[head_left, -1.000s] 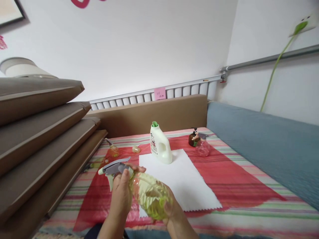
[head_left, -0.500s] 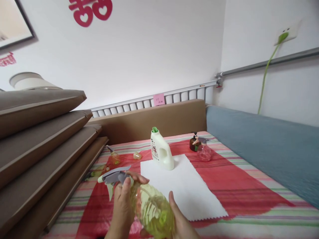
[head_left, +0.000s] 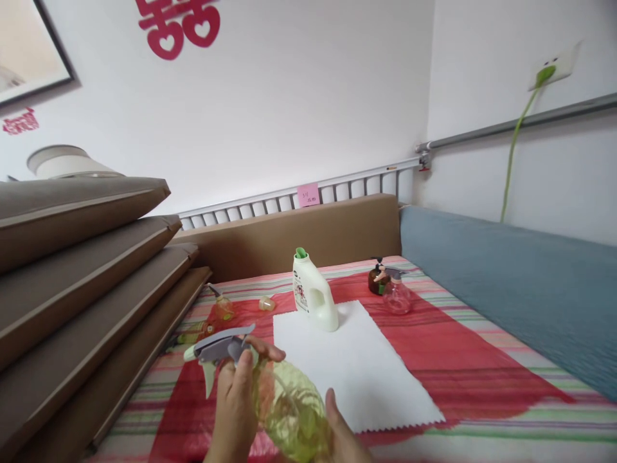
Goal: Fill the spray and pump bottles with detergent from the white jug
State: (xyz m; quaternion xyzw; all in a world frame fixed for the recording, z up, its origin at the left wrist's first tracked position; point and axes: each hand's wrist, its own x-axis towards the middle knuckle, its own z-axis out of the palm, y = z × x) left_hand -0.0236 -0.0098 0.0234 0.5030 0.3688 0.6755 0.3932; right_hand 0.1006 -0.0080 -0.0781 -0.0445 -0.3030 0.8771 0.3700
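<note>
Between both hands I hold a clear yellow-green spray bottle (head_left: pixel 294 399), tilted with its grey and pale-green trigger head (head_left: pixel 222 347) up to the left. My left hand (head_left: pixel 241 386) wraps round the neck just below the trigger head. Against the lower right side of the bottle rests my right hand (head_left: pixel 340 431), its thumb raised and its other fingers hidden behind the bottle. Beyond the hands, a pale detergent jug (head_left: pixel 313 292) with a green spout stands on the far part of a white cloth (head_left: pixel 357 373).
A pink spray bottle (head_left: pixel 398 296) and a brown pump bottle (head_left: pixel 377 278) stand at the back right. Further left are a small orange-tinted bottle (head_left: pixel 224 307) and a clear cap (head_left: pixel 267 303). Stacked cushions (head_left: pixel 96 257) rise on the left; a blue padded edge (head_left: pixel 506 283) runs along the right.
The spray bottle and both hands have shifted slightly down and left in the view. The grip looks the same, and the other things keep their places apart from a small camera movement.
</note>
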